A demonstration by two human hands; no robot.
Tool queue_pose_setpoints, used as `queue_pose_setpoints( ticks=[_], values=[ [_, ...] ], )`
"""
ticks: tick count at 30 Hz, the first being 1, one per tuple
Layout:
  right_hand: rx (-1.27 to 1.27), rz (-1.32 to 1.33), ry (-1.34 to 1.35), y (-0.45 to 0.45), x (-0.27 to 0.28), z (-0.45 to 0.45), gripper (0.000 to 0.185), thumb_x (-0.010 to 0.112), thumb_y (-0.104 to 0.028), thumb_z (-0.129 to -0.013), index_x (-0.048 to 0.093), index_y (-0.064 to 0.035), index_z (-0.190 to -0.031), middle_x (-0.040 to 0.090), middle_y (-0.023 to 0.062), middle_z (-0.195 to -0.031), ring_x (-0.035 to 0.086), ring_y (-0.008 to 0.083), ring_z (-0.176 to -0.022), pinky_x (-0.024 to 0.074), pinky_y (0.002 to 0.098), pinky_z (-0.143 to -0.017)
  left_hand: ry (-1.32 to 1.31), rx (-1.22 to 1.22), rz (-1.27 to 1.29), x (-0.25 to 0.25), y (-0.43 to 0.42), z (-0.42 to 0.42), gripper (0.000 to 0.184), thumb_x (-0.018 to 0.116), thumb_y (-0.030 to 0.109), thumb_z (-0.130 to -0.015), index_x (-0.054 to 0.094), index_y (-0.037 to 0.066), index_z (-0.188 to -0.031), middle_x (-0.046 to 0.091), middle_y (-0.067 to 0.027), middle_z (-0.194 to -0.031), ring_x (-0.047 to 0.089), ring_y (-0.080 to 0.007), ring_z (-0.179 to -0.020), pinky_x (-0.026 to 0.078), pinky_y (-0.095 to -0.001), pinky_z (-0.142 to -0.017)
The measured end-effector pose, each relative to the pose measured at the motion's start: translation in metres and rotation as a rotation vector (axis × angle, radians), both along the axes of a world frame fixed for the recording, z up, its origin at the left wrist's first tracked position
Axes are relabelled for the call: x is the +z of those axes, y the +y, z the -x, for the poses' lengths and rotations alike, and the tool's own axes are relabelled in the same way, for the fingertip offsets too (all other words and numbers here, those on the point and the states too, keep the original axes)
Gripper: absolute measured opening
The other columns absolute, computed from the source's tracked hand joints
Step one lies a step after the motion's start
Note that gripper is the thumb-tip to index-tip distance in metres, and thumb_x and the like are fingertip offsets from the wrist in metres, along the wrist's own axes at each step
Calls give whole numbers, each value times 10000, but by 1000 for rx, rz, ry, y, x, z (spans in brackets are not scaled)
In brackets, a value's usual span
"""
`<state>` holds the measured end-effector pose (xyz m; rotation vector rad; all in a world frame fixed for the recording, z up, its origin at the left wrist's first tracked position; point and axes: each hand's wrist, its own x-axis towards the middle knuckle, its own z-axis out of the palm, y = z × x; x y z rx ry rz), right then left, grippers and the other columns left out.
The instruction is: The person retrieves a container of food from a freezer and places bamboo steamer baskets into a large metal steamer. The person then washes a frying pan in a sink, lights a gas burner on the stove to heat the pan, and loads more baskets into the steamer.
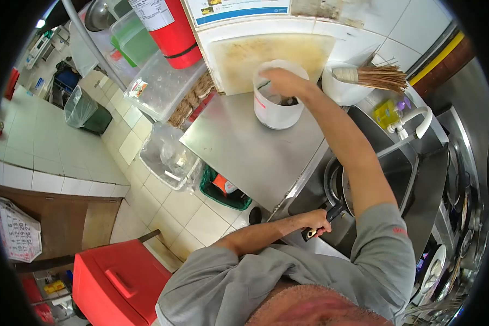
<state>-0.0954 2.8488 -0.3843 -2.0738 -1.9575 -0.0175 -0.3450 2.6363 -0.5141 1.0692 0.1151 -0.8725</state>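
In the head view, we see the left hand (316, 220) with its fingers wrapped around the black handle (337, 209) of a pan (330, 176), while the right hand (282, 81) reaches inside a white bucket (280, 115). We cannot tell if the right fingers grip something, because the bucket wall hides them partly. The pan lies in the sink (394, 169), ahead of the left hand and somewhat to its right; its handle has the long axis pointing diagonally, from this hand forward and rightward to the pan. So the left hand is the nearer one, and the right hand is farther, beyond the pan and to the left. The right forearm (350, 138) passes above the pan and covers part of it. The bucket stands upright on the metal counter (244, 146), left of the sink. The faucet (418, 127) is to the right, its spout directed toward the pan.
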Motion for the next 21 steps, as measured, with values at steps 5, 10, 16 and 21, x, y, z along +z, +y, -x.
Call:
queue_pose_setpoints(
  ticks=[5,10,16,21],
  values=[
    [-66,729,51,24,3,7,405,642,-125,-665,598,-80,-1065,603,146,-1040,562,326,-965,459,393,-800,-114,-28,9,-12,25,15,186,605,34,-695,445,23,-601,474,-71,-462,484,-161,-335,404,-306,-320],
    [-54,199,72,2,28,-15,284,575,-139,-723,605,-53,-992,626,123,-892,576,258,-848,444,374,-764,-67,4,-21,3,45,6,163,613,38,-687,462,7,-636,486,-79,-472,487,-159,-338,410,-308,-319],
    [-551,-323,781,-211,94,-22,200,555,-119,-780,603,-23,-949,523,-27,-709,462,89,-645,397,273,-593,6,-7,-30,24,49,-14,210,639,63,-731,430,57,-749,458,-33,-508,441,-107,-387,403,-293,-353],
    [-800,-430,1435,-356,-92,-21,380,536,-147,-796,531,-33,-1158,589,45,-988,557,137,-864,487,281,-687,51,19,-28,25,29,-24,198,617,47,-745,421,50,-770,443,-35,-517,444,-112,-391,389,-284,-360]
  ],
)
